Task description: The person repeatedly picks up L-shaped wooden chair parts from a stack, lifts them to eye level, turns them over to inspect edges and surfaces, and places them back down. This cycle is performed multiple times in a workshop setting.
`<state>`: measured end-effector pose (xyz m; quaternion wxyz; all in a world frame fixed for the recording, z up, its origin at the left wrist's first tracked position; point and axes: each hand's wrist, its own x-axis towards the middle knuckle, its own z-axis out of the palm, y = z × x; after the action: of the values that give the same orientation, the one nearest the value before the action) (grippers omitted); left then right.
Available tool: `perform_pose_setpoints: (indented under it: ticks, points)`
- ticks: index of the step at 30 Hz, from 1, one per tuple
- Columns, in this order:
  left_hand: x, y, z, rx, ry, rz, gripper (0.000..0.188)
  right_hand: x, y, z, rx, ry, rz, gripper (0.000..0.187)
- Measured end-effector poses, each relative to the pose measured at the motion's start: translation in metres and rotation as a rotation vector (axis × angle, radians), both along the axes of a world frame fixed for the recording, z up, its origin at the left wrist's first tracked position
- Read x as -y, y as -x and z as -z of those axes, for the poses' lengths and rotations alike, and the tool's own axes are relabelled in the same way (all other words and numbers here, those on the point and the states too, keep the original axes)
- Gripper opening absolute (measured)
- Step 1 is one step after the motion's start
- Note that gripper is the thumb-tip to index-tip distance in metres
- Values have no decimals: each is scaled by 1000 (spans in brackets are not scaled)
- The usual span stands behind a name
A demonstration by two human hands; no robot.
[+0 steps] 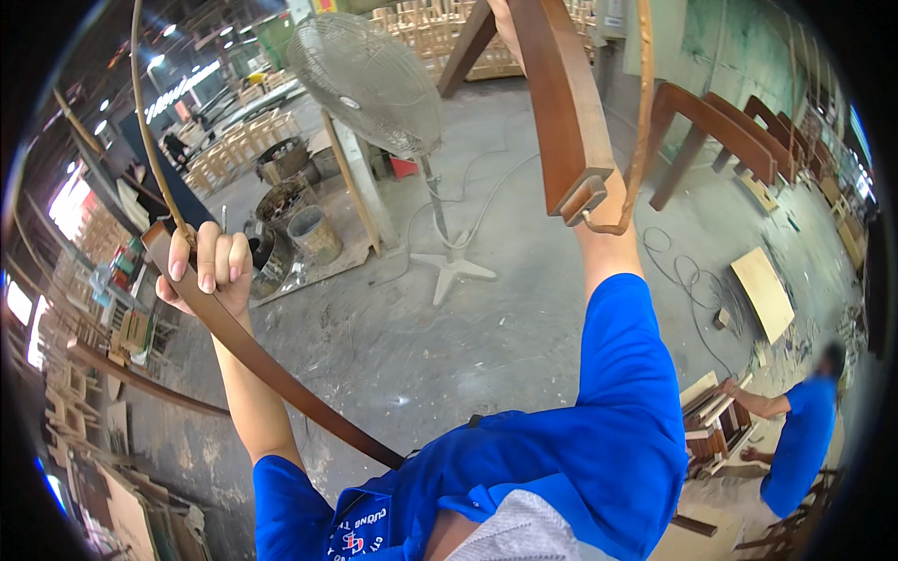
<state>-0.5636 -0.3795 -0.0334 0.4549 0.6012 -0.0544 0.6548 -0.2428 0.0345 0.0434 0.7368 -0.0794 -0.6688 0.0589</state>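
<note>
My left hand (213, 264) is raised at the left, its fingers closed round a long curved brown wooden rail (281, 374) and the lower end of a thin brown hanging rod (150, 103). The rail slopes down toward my chest. High on the right, my right arm reaches up behind a thick brown wooden beam (559, 112). Part of my right hand (506, 33) shows along the beam's left edge, seemingly gripping it; most of its fingers are hidden. A second hanging rod (644, 103) bends into a hook at the beam's lower end.
A pedestal fan (369, 89) stands ahead on the grey floor (449, 346), with cables nearby. Buckets (313, 234) sit at the left. Brown wooden frames (720, 131) hang at the right. A person in blue (804, 430) handles wooden parts at the lower right.
</note>
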Motion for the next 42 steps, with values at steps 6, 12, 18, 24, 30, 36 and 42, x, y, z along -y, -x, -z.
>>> perform_pose_setpoints:
  ticks: [6,12,18,24,30,36,42]
  points:
    - [-13,9,0,42,-13,92,22,12,-16,7,-21,1,24,81]
    - [-11,14,2,30,-33,44,24,37,-30,2,30,-71,139,82]
    - [-18,-5,3,-145,-30,-51,27,91,-39,-26,209,-288,547,84]
    - [-28,-75,9,-216,-133,-119,29,96,-10,-18,-265,-58,-73,80]
    - [-18,-133,15,-269,-63,-88,33,96,9,-3,-420,457,-505,43]
    - [-11,-151,13,-268,18,-30,34,263,23,37,-41,952,-984,43]
    - [-9,-132,25,-399,-63,-292,31,349,15,41,391,305,-660,37]
